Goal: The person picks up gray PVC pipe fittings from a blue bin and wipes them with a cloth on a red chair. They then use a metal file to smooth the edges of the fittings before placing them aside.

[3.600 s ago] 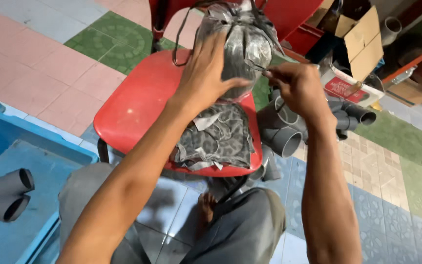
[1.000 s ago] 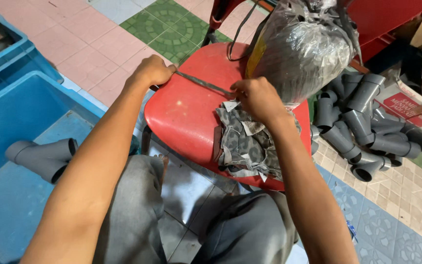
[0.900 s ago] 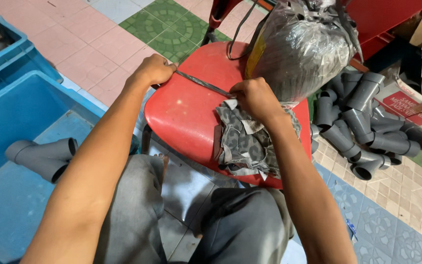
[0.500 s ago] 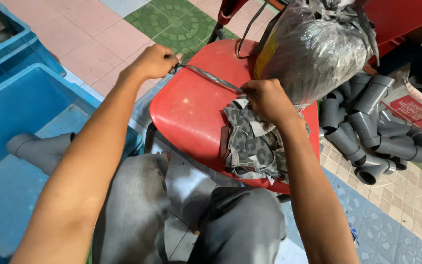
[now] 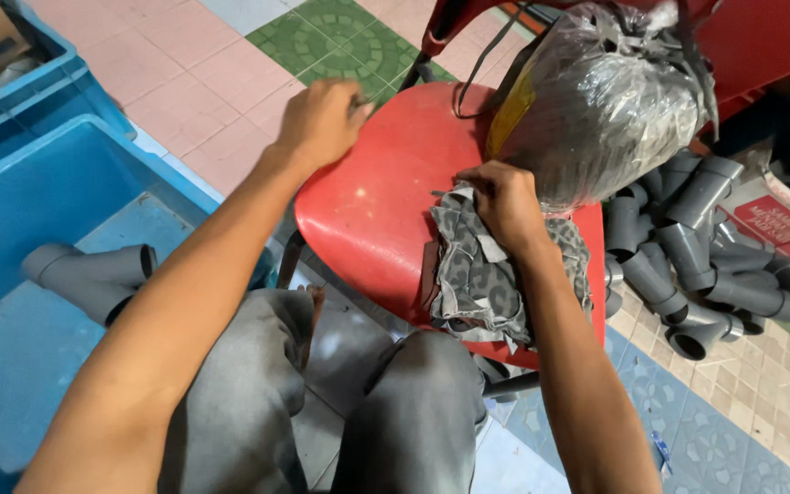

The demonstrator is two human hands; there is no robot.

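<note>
On red chair (image 5: 372,220): right hand (image 5: 503,201) w/ fingers on patterned cloth (image 5: 491,279) (left hand (image 5: 322,119) fisted).

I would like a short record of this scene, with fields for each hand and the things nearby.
Left hand: closed, at the far edge of the red chair seat
Right hand: pinching the patterned grey cloth pile
Behind cloth: plastic-wrapped bundle
Floor, right side: grey pipe fittings
Left side: blue crate holding one grey fitting

A crumpled grey, leopard-patterned cloth rag (image 5: 496,274) lies heaped on the right front part of the round red plastic stool seat (image 5: 377,220), just below the clear plastic-wrapped bundle (image 5: 596,101).
</note>
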